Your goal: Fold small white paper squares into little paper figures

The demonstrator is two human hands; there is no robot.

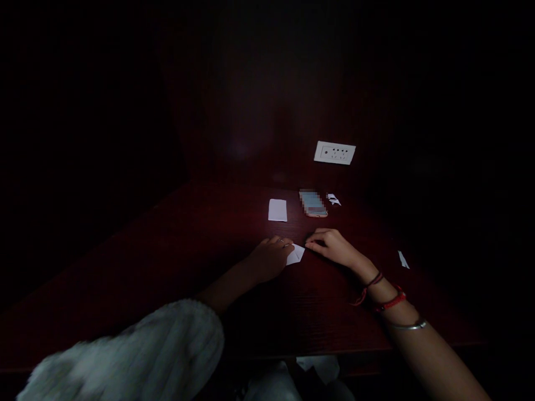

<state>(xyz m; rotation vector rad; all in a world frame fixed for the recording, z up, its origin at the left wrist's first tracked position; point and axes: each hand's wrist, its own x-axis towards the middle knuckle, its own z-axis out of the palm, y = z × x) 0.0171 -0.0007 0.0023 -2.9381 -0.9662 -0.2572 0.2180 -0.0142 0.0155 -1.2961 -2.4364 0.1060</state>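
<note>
A small piece of folded white paper (296, 254) lies on the dark red table. My left hand (271, 258) rests over its left part, fingers bent and pressing it down, so that part is hidden. A ring shows on one finger. Just right of the paper's pointed corner is my right hand (333, 247), its fingers curled and the tips close together by the table. I see nothing between those fingertips. Cords and a silver bangle circle the right wrist and forearm. Beyond the hands lies a white rectangular paper stack (277, 210).
A phone (313, 203), its screen blurred out, lies near the back wall. Torn paper scraps (333, 199) sit beside it, and a paper strip (403, 259) lies further right. A white socket panel (334, 152) is on the wall. The surroundings are very dark.
</note>
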